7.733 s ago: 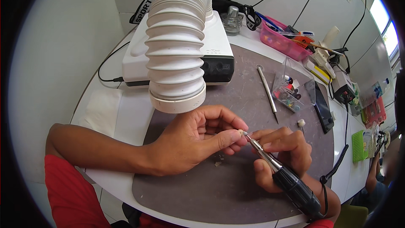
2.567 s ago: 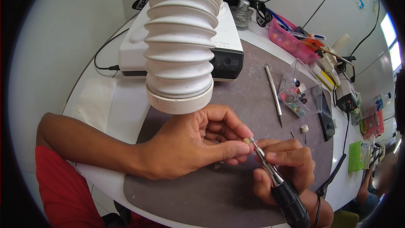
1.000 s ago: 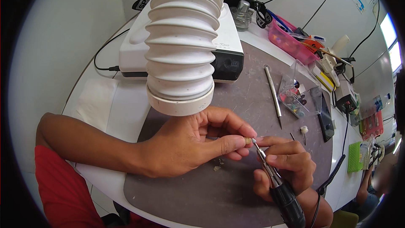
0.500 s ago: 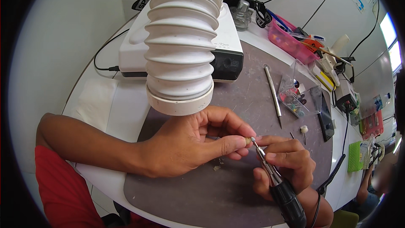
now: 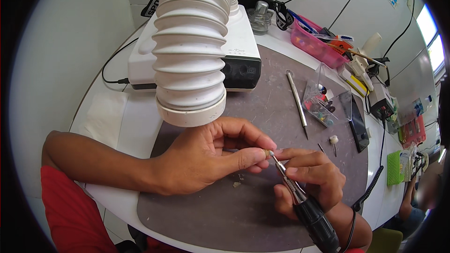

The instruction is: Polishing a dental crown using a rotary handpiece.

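Note:
My left hand (image 5: 201, 164) pinches a small yellowish piece (image 5: 266, 152) between thumb and index finger; the fingertips cover most of it, so its exact kind does not show. My right hand (image 5: 323, 173) is wrapped round a rotary handpiece (image 5: 313, 213) with a metal front and black grip, held slantwise like a pen. Its pale grinding tip (image 5: 272, 153) meets the edge of the piece, or sits right beside it. The fingertips of both hands come close together there. Just above my left hand is the mouth of a white corrugated hose (image 5: 190, 61).
A white dust-extractor box (image 5: 240, 72) stands behind the hose. On the grey-brown mat (image 5: 201, 220) lie a metal pen-shaped tool (image 5: 296, 98), a clear box of small bits (image 5: 323, 107), a white-headed bit (image 5: 333, 139) and a phone (image 5: 358, 129). Farther back is a pink basket (image 5: 311, 47); a person sits far right.
The whole view has shifted slightly, so most things appear a little farther left. Both hands keep their grips, with the tip still at the small piece.

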`<action>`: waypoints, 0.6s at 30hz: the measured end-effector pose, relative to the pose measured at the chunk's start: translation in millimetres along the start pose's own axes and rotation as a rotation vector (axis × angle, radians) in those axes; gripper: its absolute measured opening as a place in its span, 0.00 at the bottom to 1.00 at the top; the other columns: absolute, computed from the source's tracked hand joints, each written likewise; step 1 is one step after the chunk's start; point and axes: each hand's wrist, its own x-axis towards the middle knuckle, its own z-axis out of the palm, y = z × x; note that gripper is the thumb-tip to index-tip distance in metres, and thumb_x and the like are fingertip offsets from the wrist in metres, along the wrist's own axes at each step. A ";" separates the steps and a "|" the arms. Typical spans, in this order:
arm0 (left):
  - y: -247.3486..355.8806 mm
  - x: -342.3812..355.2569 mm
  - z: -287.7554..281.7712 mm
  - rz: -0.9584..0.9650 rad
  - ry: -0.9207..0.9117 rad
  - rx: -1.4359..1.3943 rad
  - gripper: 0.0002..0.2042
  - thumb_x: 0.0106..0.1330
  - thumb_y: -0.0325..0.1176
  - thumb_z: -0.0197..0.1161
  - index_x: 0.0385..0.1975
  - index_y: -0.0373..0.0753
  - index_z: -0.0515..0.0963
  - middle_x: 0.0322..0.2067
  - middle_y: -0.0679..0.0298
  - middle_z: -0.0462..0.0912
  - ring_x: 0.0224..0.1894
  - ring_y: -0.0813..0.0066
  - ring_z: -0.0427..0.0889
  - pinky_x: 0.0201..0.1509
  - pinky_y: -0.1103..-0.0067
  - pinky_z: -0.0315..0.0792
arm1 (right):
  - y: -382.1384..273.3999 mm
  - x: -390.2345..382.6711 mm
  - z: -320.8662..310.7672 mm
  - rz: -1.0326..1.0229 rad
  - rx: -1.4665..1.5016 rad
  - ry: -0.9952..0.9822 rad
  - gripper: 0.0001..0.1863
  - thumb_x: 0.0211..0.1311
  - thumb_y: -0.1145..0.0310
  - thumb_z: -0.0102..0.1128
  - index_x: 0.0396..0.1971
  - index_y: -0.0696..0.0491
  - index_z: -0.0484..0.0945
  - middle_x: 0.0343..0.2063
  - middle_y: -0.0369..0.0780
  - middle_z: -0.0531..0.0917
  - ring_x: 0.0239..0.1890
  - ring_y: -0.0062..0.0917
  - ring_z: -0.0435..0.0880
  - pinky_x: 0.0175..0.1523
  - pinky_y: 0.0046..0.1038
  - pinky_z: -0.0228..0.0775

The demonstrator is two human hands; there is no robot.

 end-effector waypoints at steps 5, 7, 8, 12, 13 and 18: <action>0.1 0.3 0.4 0.007 -0.001 0.014 0.09 0.65 0.24 0.57 0.44 0.30 0.74 0.39 0.59 0.79 0.42 0.77 0.79 0.49 0.81 0.76 | 0.7 -0.3 0.4 0.007 -0.008 0.021 0.16 0.41 0.78 0.71 0.30 0.60 0.73 0.23 0.45 0.80 0.33 0.37 0.86 0.32 0.26 0.78; -0.2 -0.1 0.0 0.006 -0.001 0.020 0.09 0.65 0.24 0.57 0.44 0.30 0.74 0.39 0.59 0.79 0.42 0.78 0.79 0.49 0.81 0.76 | 1.3 -1.0 1.1 0.001 -0.002 0.020 0.16 0.41 0.78 0.71 0.29 0.60 0.73 0.23 0.45 0.80 0.33 0.37 0.86 0.32 0.26 0.78; -0.6 -0.3 -0.1 0.011 0.000 0.022 0.09 0.65 0.24 0.57 0.43 0.30 0.75 0.39 0.59 0.79 0.42 0.78 0.79 0.49 0.81 0.76 | 1.3 -1.2 1.3 -0.006 0.004 0.019 0.16 0.40 0.78 0.71 0.29 0.60 0.73 0.23 0.45 0.80 0.33 0.37 0.86 0.32 0.26 0.78; 0.2 0.8 0.2 0.023 0.000 0.047 0.09 0.65 0.24 0.57 0.44 0.30 0.75 0.39 0.59 0.79 0.42 0.78 0.79 0.49 0.81 0.76 | 0.7 -0.4 -0.2 0.031 -0.015 0.020 0.16 0.40 0.78 0.71 0.29 0.60 0.73 0.23 0.45 0.80 0.32 0.37 0.86 0.31 0.26 0.78; 0.4 0.6 0.3 0.023 0.000 0.046 0.09 0.65 0.24 0.57 0.44 0.30 0.75 0.39 0.59 0.79 0.42 0.78 0.79 0.49 0.81 0.76 | 0.5 -0.7 0.1 0.024 -0.014 0.016 0.16 0.40 0.78 0.71 0.29 0.60 0.73 0.23 0.45 0.80 0.32 0.37 0.86 0.31 0.26 0.78; 0.5 0.0 -0.6 0.006 0.001 0.045 0.09 0.65 0.24 0.57 0.44 0.30 0.75 0.39 0.59 0.79 0.42 0.78 0.79 0.49 0.81 0.76 | 0.7 0.2 0.5 0.012 -0.009 0.008 0.16 0.40 0.78 0.71 0.29 0.60 0.73 0.23 0.45 0.80 0.32 0.37 0.86 0.31 0.26 0.78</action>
